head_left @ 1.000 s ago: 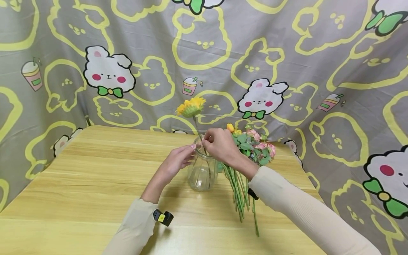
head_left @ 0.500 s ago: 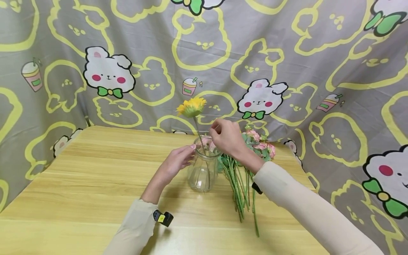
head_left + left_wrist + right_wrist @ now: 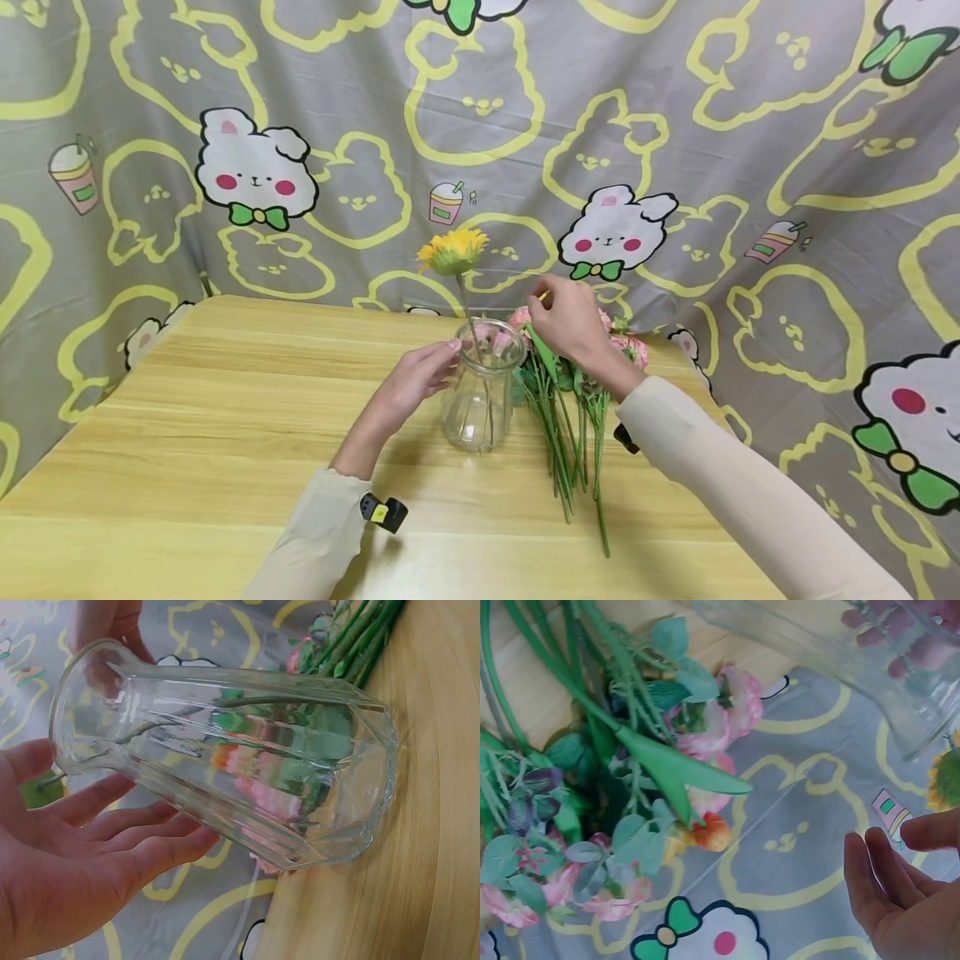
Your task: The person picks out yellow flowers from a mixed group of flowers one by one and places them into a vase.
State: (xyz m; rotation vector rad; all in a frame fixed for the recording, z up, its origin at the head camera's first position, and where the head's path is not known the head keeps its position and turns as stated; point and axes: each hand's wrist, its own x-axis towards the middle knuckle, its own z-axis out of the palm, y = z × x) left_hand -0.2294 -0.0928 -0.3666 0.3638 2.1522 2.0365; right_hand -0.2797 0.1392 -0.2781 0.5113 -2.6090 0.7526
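Observation:
A clear glass vase (image 3: 477, 408) stands upright on the table, holding one yellow sunflower (image 3: 453, 252) whose thin stem leans left against the rim. My left hand (image 3: 412, 382) is at the vase's left side, thumb at the rim; in the left wrist view its fingers (image 3: 142, 825) lie fairly straight along the glass. Right of the vase, my right hand (image 3: 573, 325) hovers over a pile of flowers (image 3: 555, 400). Nothing is held between its bent fingers, as the right wrist view shows. Pink blooms (image 3: 739, 701), an orange bud (image 3: 711, 832) and green leaves make up the pile.
The wooden table (image 3: 262, 417) extends left and forward of the vase. Long green stems (image 3: 600, 508) point towards the front edge. A grey cartoon-printed cloth (image 3: 360, 108) hangs close behind and at both sides.
My right hand has let go of the sunflower stem and moved right, away from the vase mouth to above the flower pile. The left hand has stayed at the vase.

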